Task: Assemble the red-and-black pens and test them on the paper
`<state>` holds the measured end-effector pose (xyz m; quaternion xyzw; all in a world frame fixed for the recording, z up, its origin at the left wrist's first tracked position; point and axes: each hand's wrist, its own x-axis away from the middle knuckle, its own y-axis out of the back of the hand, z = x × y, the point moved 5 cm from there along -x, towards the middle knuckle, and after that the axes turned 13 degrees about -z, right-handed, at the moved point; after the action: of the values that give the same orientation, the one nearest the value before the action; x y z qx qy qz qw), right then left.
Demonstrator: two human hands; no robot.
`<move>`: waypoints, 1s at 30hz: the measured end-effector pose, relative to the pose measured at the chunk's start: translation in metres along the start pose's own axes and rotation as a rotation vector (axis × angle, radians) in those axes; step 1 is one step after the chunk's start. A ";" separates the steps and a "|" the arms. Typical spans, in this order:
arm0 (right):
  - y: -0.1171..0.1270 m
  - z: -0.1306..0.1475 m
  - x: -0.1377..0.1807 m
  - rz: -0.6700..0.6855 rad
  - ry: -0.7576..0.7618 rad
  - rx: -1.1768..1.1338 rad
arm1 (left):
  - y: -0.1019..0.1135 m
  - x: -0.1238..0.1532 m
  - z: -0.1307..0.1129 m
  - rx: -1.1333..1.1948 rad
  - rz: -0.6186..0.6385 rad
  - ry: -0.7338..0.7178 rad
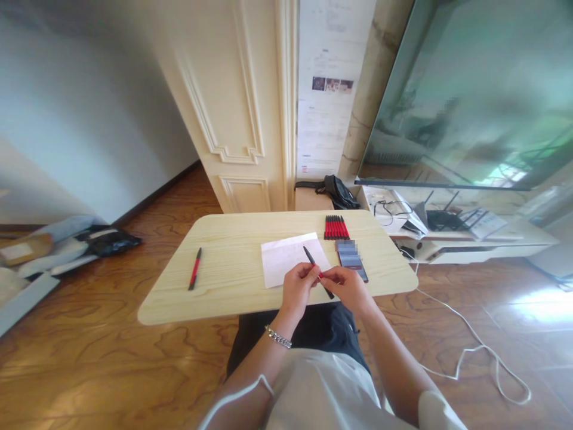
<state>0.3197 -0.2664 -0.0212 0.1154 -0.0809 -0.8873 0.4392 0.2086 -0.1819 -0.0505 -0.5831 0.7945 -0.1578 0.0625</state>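
Note:
Both my hands pinch one red and black pen above the front edge of the table. My left hand grips it near its middle, and my right hand holds it a little lower, with the black end sticking out below the fingers. The pen is tilted, its other black end pointing up and to the left over a white sheet of paper. A phone lies just beyond my right hand. Another red and black pen lies alone on the left of the table.
A row of several red and black pens lies at the back right of the pale wooden table. Behind stand a black bag and a white TV bench. A white cable trails over the floor at right.

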 end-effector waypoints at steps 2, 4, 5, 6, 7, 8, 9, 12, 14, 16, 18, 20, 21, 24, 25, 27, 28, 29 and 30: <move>0.002 0.001 -0.003 0.007 0.011 0.021 | -0.003 -0.001 -0.003 -0.010 -0.001 0.000; 0.006 0.002 -0.010 0.010 0.026 0.043 | -0.003 -0.003 -0.006 -0.039 0.000 0.000; 0.009 0.001 -0.017 -0.001 0.030 0.053 | -0.001 -0.004 -0.008 -0.058 -0.006 0.002; 0.015 -0.002 -0.026 -0.025 0.031 0.061 | 0.002 -0.005 -0.009 -0.079 -0.019 0.001; 0.023 -0.005 -0.037 -0.066 0.029 0.069 | 0.006 -0.006 -0.010 -0.100 -0.035 -0.004; 0.032 -0.010 -0.050 -0.110 0.026 0.068 | 0.011 -0.007 -0.012 -0.120 -0.055 -0.019; 0.043 -0.015 -0.066 -0.171 0.025 0.066 | 0.017 -0.009 -0.015 -0.139 -0.075 -0.046; 0.078 -0.036 -0.117 -0.312 0.021 0.154 | 0.039 -0.012 -0.025 -0.192 -0.122 -0.171; 0.098 -0.052 -0.150 -0.395 -0.039 0.360 | 0.056 -0.014 -0.033 -0.235 -0.180 -0.259; 0.110 -0.066 -0.176 -0.414 -0.126 0.624 | 0.073 -0.017 -0.039 -0.290 -0.245 -0.311; 0.112 -0.076 -0.195 -0.387 -0.179 0.761 | 0.088 -0.020 -0.042 -0.342 -0.311 -0.346; 0.107 -0.081 -0.207 -0.359 -0.194 0.803 | 0.101 -0.021 -0.044 -0.389 -0.367 -0.380; 0.104 -0.083 -0.211 -0.349 -0.194 0.809 | 0.107 -0.021 -0.045 -0.409 -0.389 -0.393; 0.095 -0.086 -0.217 -0.330 -0.192 0.839 | 0.118 -0.020 -0.042 -0.450 -0.412 -0.396; 0.093 -0.087 -0.218 -0.326 -0.189 0.846 | 0.120 -0.019 -0.040 -0.456 -0.413 -0.389; 0.092 -0.089 -0.219 -0.319 -0.179 0.855 | 0.125 -0.018 -0.038 -0.460 -0.417 -0.378; 0.091 -0.090 -0.219 -0.316 -0.174 0.858 | 0.126 -0.017 -0.037 -0.459 -0.421 -0.377; 0.091 -0.090 -0.219 -0.312 -0.168 0.860 | 0.128 -0.017 -0.036 -0.459 -0.424 -0.378; 0.091 -0.091 -0.219 -0.309 -0.160 0.862 | 0.129 -0.017 -0.036 -0.461 -0.427 -0.380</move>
<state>0.5431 -0.1505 -0.0573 0.2290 -0.4577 -0.8340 0.2063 0.0867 -0.1244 -0.0603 -0.7536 0.6437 0.1268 0.0414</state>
